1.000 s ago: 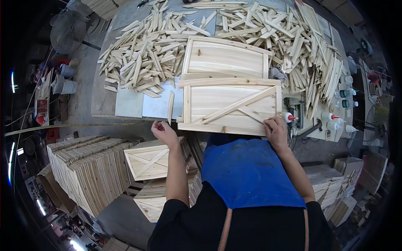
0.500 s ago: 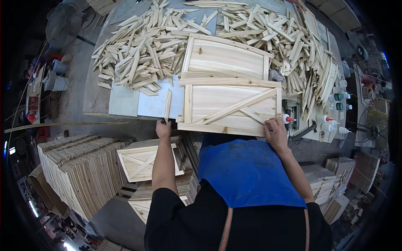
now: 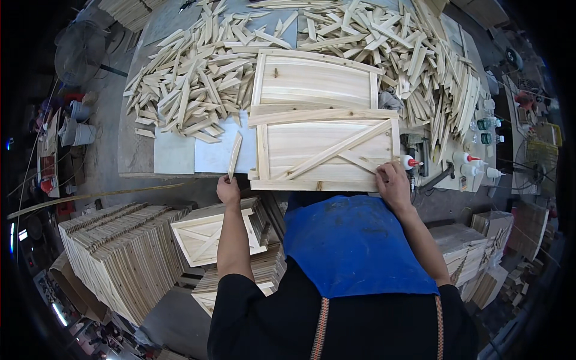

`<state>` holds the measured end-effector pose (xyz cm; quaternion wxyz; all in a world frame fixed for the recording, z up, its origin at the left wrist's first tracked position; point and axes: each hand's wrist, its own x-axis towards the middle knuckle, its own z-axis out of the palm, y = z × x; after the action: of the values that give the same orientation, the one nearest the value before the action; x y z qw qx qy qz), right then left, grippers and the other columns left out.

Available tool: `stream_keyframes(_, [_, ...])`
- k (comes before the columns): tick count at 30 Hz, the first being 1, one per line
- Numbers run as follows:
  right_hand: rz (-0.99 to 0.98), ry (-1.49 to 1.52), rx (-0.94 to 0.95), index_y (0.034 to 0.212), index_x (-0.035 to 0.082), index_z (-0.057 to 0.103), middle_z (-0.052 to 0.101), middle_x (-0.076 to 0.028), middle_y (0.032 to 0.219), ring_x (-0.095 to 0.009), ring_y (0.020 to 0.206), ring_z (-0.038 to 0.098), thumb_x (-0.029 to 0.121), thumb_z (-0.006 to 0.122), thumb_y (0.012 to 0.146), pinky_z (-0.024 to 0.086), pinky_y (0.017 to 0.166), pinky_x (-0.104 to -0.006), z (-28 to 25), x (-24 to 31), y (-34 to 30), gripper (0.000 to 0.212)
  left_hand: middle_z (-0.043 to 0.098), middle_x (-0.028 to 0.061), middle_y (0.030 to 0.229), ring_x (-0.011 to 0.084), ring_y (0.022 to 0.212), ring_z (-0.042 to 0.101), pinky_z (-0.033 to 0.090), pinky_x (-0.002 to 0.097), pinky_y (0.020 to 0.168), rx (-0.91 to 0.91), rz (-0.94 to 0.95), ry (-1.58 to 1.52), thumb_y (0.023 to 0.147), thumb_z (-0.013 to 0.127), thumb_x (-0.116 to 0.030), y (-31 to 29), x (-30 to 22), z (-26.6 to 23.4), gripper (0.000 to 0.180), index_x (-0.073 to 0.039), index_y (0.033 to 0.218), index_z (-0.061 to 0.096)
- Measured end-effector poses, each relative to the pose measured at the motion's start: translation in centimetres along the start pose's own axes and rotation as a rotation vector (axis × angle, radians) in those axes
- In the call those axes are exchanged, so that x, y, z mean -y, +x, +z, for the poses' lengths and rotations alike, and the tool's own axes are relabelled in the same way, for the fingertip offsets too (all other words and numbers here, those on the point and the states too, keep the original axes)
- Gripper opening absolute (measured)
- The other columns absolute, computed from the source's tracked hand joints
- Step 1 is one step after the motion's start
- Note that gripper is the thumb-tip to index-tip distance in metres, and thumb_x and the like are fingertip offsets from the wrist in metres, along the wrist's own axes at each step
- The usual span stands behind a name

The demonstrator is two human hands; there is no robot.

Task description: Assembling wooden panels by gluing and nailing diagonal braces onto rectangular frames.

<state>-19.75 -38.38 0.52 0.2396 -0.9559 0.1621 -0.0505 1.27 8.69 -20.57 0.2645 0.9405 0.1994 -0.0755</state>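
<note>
Moved since earlier: left hand (image 3: 228,191) has come in toward the near tabletop edge and now pinches the lower end of a loose wooden slat (image 3: 234,155); a second ago it sat lower and further left, with the slat lying untouched. The right hand has stayed on the panel's corner.
Wooden slat: short, pale, pointing away from the left hand, its far end resting on a white sheet (image 3: 201,155) on the tabletop (image 3: 135,153).
Left hand: fingers closed narrowly on the slat's near end.
Framed panel (image 3: 327,153): pale wood with a diagonal brace, lying flat at the tabletop's near edge, between the two hands, just right of the slat.
Right hand (image 3: 394,186): fingers spread flat on the panel's near right corner, gripping nothing.
Second panel (image 3: 317,81): lies flat just beyond the first, touching its far rail.
Slat heaps (image 3: 192,78): loose cut pieces piled beyond both hands, left and right of the second panel.
Glue bottles (image 3: 474,165): white with red tips, just right of the right hand.
Finished stacks (image 3: 120,258): below the left hand, off the tabletop, with a braced panel (image 3: 213,237) on top nearby.
Apron (image 3: 354,246): blue, under the right forearm.
</note>
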Motion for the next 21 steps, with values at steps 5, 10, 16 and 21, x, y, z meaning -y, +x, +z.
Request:
stream_keyframes(5, [-0.005, 0.023, -0.019, 0.098, 0.007, 0.065, 0.064, -0.013, 0.101, -0.035, 0.099, 0.061, 0.010, 0.072, 0.087, 0.051, 0.086, -0.0447, 0.1, -0.4, -0.1, 0.013, 0.077, 0.0098, 0.089, 0.0245, 0.081, 0.074, 0.057, 0.0398, 0.079, -0.041, 0.036, -0.056, 0.083, 0.082, -0.029, -1.0, -0.7, 0.0, 0.032, -0.006, 0.105, 0.076])
stream_keyframes(10, [-0.021, 0.002, -0.007, 0.098, 0.005, 0.065, 0.064, -0.014, 0.100, -0.035, 0.097, 0.063, 0.008, 0.072, 0.086, 0.051, 0.086, -0.0433, 0.0, -0.2, 0.2, 0.014, 0.077, 0.0094, 0.088, 0.0236, 0.080, 0.074, 0.057, 0.0388, 0.079, -0.039, -0.006, -0.055, 0.083, 0.083, -0.030, -1.9, -0.8, 0.2, 0.034, -0.006, 0.105, 0.076])
stream_keyframes(16, [-0.040, 0.006, -0.015, 0.098, 0.006, 0.064, 0.064, -0.013, 0.100, -0.035, 0.098, 0.061, 0.008, 0.072, 0.086, 0.051, 0.086, -0.0443, 0.0, -0.6, 0.2, 0.014, 0.077, 0.0085, 0.087, 0.0222, 0.078, 0.073, 0.057, 0.0378, 0.078, -0.031, -0.008, -0.102, 0.083, 0.083, -0.031, -2.7, -1.5, 0.6, 0.036, -0.005, 0.106, 0.076])
stream_keyframes(21, [-0.043, 0.015, 0.004, 0.098, 0.006, 0.064, 0.064, -0.013, 0.100, -0.036, 0.098, 0.061, 0.008, 0.072, 0.086, 0.051, 0.086, -0.0440, -0.1, -0.6, 0.3, 0.015, 0.077, 0.0090, 0.087, 0.0212, 0.078, 0.073, 0.057, 0.0374, 0.078, -0.044, -0.040, -0.170, 0.084, 0.083, -0.029, -3.6, -1.7, 0.8, 0.034, -0.004, 0.108, 0.076])
